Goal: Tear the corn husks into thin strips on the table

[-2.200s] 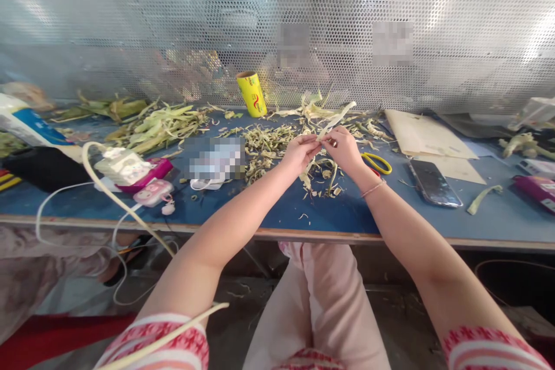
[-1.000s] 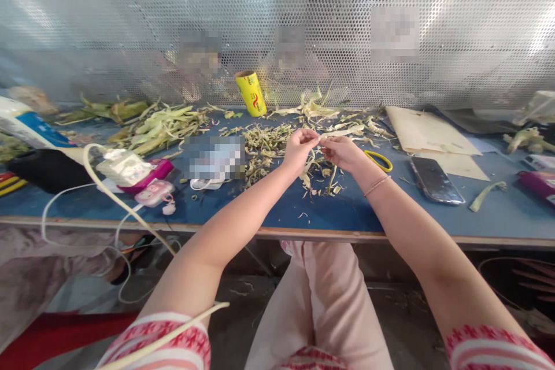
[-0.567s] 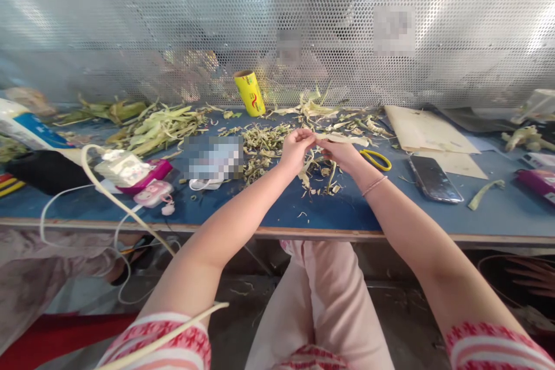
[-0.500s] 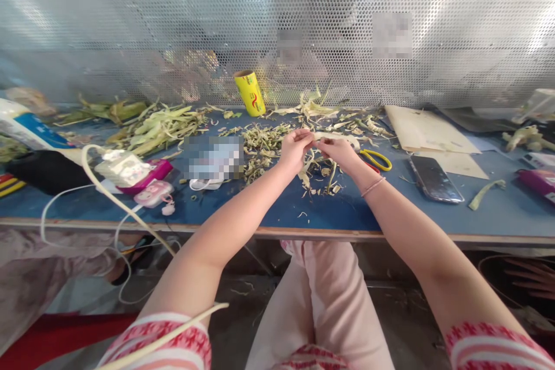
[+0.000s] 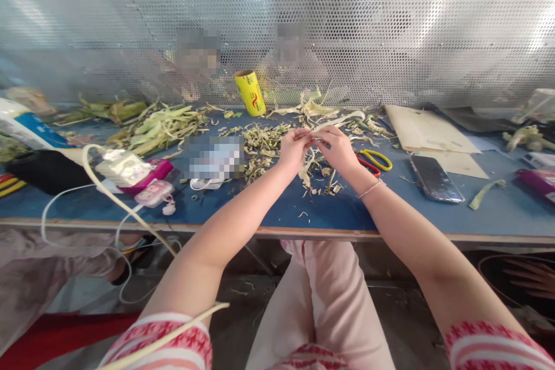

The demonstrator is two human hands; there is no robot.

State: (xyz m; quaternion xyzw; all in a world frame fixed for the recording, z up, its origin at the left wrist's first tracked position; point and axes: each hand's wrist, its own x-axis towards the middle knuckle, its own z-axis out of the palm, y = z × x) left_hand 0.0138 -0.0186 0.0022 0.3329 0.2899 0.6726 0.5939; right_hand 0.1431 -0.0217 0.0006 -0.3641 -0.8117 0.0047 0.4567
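Observation:
My left hand (image 5: 295,147) and my right hand (image 5: 335,147) meet above the middle of the blue table, fingertips pinched close together. Between them is a pale plant stalk (image 5: 342,121), whose long end reaches up and right past my right hand. Both hands are closed on it. Shredded plant scraps (image 5: 262,147) lie around and under the hands. Scissors with red and yellow handles (image 5: 376,160) rest just right of my right hand.
A yellow tube (image 5: 250,94) stands by the perforated metal wall. Stalks (image 5: 162,127) are heaped at left, near a cabled pink-and-white device (image 5: 134,172). At right lie a phone (image 5: 436,178) and cardboard (image 5: 429,132). The table edge (image 5: 321,233) runs in front.
My right hand has turned and shifted slightly up. The stalk now points up and right instead of lying flat behind my right hand. More of the scissors' red handle shows.

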